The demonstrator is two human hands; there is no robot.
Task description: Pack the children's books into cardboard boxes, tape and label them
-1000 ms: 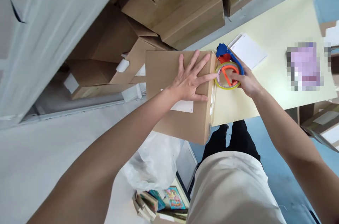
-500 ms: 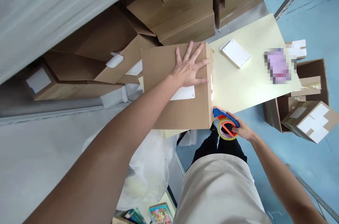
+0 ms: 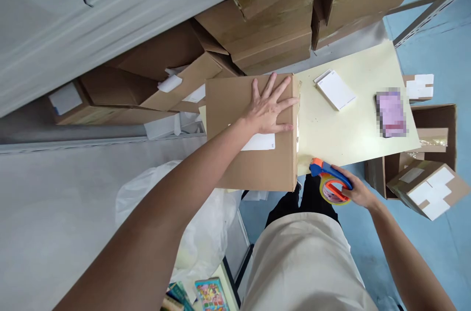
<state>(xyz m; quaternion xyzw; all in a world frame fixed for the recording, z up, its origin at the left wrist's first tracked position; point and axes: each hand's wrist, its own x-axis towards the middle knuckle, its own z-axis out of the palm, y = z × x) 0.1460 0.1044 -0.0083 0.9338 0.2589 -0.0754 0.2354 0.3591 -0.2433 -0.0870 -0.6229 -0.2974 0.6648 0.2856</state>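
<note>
A closed brown cardboard box (image 3: pixel 239 164) with a white label stands on the left end of a pale yellow table (image 3: pixel 349 129). My left hand (image 3: pixel 268 107) lies flat on the box top, fingers spread. My right hand (image 3: pixel 356 192) grips a blue and orange tape dispenser (image 3: pixel 331 183) holding a roll of clear tape. The dispenser hangs just off the table's near edge, a little to the right of the box's near corner.
A white pad (image 3: pixel 334 89) and a purple item (image 3: pixel 392 114) lie on the table. Stacked cardboard boxes (image 3: pixel 272 21) crowd the far side and left. Taped boxes (image 3: pixel 429 188) sit on the blue floor at right. A white plastic bag (image 3: pixel 198 232) and colourful books (image 3: pixel 209 295) lie near my legs.
My right hand drew the tape dispenser from the far end of the box down past its near corner, then a little rightward off the table edge. My left hand stayed flat on the box.
</note>
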